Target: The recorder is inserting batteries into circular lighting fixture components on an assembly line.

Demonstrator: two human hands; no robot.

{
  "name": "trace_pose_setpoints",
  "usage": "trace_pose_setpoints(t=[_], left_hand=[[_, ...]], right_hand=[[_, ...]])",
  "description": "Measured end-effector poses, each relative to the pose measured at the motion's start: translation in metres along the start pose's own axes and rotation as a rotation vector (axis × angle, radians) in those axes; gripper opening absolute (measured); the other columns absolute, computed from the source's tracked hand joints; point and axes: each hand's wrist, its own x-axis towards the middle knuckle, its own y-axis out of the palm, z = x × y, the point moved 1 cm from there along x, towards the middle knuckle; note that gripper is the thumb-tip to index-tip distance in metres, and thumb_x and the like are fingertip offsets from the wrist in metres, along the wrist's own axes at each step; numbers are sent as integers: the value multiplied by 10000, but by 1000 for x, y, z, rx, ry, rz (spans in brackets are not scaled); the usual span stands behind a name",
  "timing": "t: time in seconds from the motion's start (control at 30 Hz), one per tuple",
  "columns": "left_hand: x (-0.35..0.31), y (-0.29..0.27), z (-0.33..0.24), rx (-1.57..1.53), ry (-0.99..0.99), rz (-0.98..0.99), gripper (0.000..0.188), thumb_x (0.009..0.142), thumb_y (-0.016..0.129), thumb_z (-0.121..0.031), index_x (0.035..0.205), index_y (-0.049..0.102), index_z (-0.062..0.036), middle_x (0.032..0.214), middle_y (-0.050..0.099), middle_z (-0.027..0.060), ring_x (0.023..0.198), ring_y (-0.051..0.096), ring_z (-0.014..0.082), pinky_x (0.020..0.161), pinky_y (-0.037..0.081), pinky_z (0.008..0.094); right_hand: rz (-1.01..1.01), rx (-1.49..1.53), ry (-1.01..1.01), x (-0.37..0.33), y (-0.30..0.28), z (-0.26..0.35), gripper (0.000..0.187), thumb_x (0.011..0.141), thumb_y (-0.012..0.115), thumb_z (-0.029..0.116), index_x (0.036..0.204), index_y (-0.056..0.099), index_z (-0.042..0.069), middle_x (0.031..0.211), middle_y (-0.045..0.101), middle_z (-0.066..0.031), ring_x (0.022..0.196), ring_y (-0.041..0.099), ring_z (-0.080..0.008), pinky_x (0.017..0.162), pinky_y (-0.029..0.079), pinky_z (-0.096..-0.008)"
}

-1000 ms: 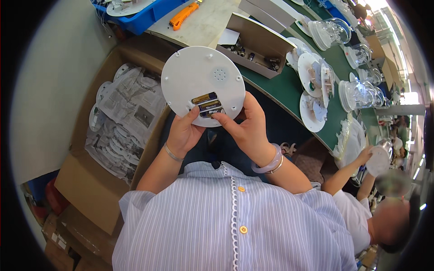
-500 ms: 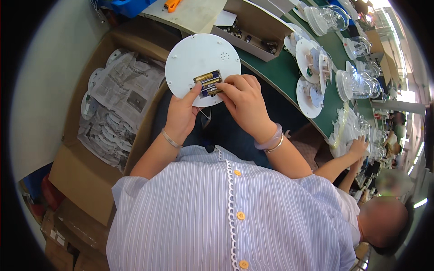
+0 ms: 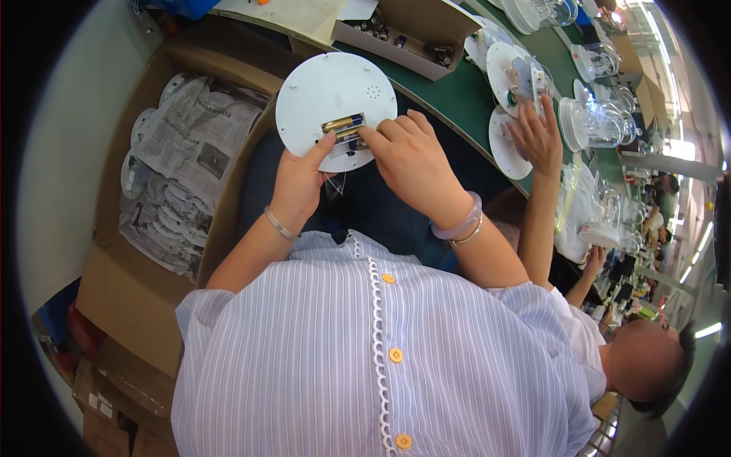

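A round white plastic disc [image 3: 324, 87], with small pegs near its rim and a cluster of small holes, is held up in front of me. My left hand [image 3: 298, 181] grips its lower left edge, the thumb lying by the open battery compartment. Gold-and-dark batteries [image 3: 343, 123] lie side by side in that compartment. My right hand [image 3: 417, 161] is closed with thumb and forefinger at the right end of the lower batteries; the fingertips partly hide them. A thin wire loop hangs below the disc.
To my left an open carton [image 3: 103, 206] holds white discs between newspaper sheets [image 3: 205, 141]. Ahead, a small box [image 3: 426, 65] holds loose batteries on the green bench [image 3: 426, 99]. More white discs and clear-domed units stand right. A co-worker's hand [image 3: 539, 137] reaches over the discs there.
My right hand still works at the batteries, its fingers slightly shifted. The co-worker's one hand has moved from the clear plastic wrap to the stacked discs. The view has shifted slightly.
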Motion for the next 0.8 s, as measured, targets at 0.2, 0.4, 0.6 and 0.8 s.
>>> trace_pose_setpoints(t=[0.2,0.4,0.6,0.8], left_hand=[[2,6,4,36,-15,-12,307,883,523,-101,1171,476,-5,1080,581,115,940,607,194,748,540,305],[2,7,5,60,-26,1,315,882,535,-125,1169,478,-8,1088,577,112,937,608,191,739,542,291],[0,5,2,27,-20,-8,316,886,535,-139,1171,479,-16,1082,579,104,936,606,181,732,540,284],[-3,6,4,-29,-29,46,316,893,521,-136,1181,467,-19,1100,568,107,949,601,184,763,536,298]], right_hand=[[84,-1,80,-7,-2,0,172,694,572,37,864,562,54,807,515,-77,791,506,-227,772,383,-328],[71,11,200,-9,0,-5,150,738,599,52,878,546,43,861,513,-105,796,512,-247,744,408,-344],[-149,679,433,-11,1,-2,238,728,636,61,939,541,6,875,557,-111,710,542,-233,683,445,-306],[-284,587,350,-8,13,3,228,702,672,116,894,587,28,895,590,-114,741,540,-262,682,436,-337]])
